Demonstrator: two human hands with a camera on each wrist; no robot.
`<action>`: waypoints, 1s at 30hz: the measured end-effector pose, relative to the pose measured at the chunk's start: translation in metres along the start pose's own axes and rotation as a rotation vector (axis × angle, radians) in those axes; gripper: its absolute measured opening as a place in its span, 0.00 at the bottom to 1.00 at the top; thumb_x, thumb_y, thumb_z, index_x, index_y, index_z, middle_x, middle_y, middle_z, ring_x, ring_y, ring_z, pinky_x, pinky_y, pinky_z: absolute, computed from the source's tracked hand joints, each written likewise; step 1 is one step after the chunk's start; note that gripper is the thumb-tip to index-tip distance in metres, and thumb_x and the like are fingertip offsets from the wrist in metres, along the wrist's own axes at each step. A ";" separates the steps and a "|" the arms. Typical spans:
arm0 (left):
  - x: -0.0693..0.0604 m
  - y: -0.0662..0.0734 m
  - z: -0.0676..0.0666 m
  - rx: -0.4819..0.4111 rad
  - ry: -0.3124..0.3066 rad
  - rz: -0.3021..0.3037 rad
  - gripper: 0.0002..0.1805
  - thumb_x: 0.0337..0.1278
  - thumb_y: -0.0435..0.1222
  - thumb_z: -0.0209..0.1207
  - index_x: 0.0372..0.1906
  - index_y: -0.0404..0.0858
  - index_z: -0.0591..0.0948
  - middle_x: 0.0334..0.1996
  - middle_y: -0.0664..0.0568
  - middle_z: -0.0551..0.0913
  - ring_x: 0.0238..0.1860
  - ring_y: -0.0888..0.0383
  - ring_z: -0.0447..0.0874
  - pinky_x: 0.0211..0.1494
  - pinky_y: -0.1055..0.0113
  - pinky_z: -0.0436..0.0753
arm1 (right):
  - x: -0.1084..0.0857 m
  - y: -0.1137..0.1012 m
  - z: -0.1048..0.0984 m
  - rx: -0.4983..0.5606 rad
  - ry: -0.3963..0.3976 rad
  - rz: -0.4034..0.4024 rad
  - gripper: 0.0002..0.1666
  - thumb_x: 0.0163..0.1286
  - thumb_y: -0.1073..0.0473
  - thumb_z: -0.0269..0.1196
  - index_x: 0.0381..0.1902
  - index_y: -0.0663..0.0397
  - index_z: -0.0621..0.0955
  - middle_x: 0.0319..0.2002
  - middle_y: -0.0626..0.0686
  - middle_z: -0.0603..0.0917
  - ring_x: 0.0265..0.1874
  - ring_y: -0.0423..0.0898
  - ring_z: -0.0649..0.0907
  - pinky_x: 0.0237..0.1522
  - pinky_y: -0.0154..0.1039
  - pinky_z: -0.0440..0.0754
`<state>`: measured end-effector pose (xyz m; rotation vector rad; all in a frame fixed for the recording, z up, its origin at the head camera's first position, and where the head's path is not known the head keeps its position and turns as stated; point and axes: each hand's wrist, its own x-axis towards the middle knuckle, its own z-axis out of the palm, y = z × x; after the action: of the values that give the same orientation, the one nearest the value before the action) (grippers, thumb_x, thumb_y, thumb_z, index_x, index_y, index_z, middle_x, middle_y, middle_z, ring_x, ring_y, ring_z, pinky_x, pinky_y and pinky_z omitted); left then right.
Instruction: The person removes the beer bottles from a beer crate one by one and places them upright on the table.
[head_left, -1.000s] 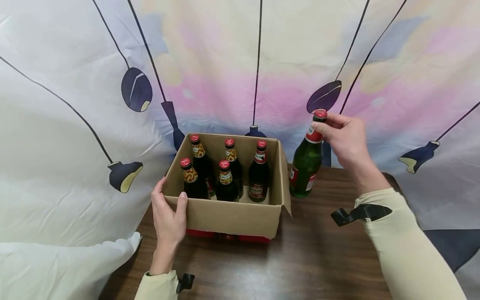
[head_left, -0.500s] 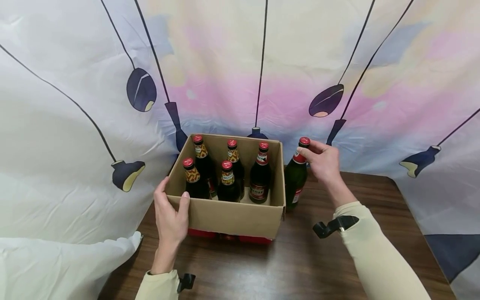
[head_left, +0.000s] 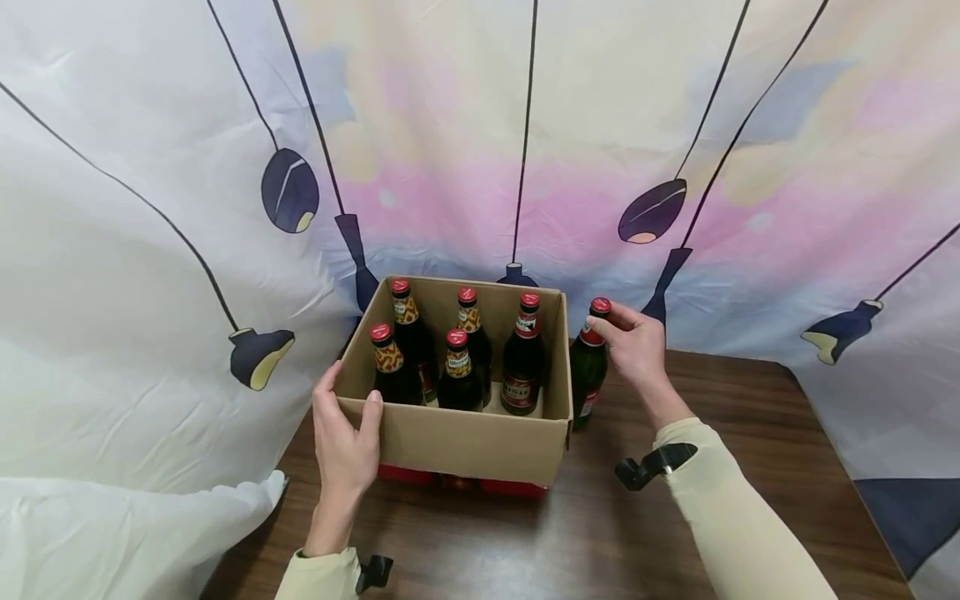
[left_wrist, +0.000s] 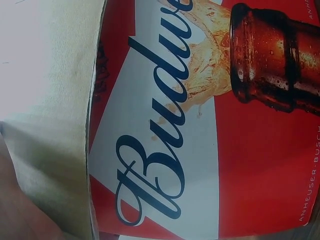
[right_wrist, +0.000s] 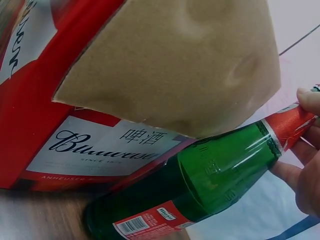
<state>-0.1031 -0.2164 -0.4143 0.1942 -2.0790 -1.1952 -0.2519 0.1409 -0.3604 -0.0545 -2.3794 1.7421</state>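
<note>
Glossy green glass bottle (right_wrist: 207, 170), matt cardboard box (head_left: 472, 435), smooth sheeny wood-grain table (head_left: 727, 408), creased cloth backdrop (head_left: 420, 142)

red-and-white carton panel (left_wrist: 250, 165), printed bottleneck (left_wrist: 265, 60) | cardboard flap (left_wrist: 55, 90) (glare-washed) | left grip (left_wrist: 22, 207) against flap

One cardboard box (head_left: 472, 442) in your left fingers (head_left: 326, 398), five dark bottles (head_left: 459, 388) inside, right of them, one green bottle (head_left: 588, 364) in your right fingers (head_left: 626, 315), one table (head_left: 720, 408) beneath

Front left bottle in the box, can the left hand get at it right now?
Probably yes. The left hand holds the box close by that bottle, whose neck stands uncovered, though that hand would need to let go first.
</note>
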 end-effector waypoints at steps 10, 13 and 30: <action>-0.004 0.000 0.004 -0.020 0.005 0.008 0.35 0.70 0.38 0.58 0.77 0.31 0.63 0.76 0.36 0.67 0.75 0.38 0.65 0.77 0.34 0.62 | 0.003 0.012 0.006 -0.015 0.040 -0.049 0.24 0.69 0.57 0.73 0.62 0.57 0.87 0.55 0.63 0.90 0.41 0.28 0.83 0.42 0.20 0.78; -0.004 -0.001 0.005 -0.022 0.006 0.013 0.35 0.70 0.37 0.58 0.77 0.31 0.63 0.76 0.36 0.67 0.76 0.39 0.65 0.77 0.35 0.62 | 0.002 0.014 0.010 -0.002 0.049 -0.070 0.24 0.68 0.57 0.73 0.61 0.58 0.87 0.55 0.64 0.89 0.40 0.26 0.82 0.43 0.19 0.78; -0.001 0.001 0.002 -0.023 0.017 -0.008 0.36 0.70 0.38 0.58 0.78 0.33 0.63 0.77 0.38 0.67 0.75 0.40 0.66 0.76 0.36 0.63 | 0.004 0.016 0.013 -0.004 -0.043 -0.034 0.26 0.68 0.58 0.73 0.64 0.55 0.86 0.57 0.62 0.89 0.55 0.49 0.87 0.56 0.40 0.84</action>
<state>-0.1030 -0.2141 -0.4147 0.2009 -2.0507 -1.2179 -0.2591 0.1336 -0.3790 0.0228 -2.3994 1.7407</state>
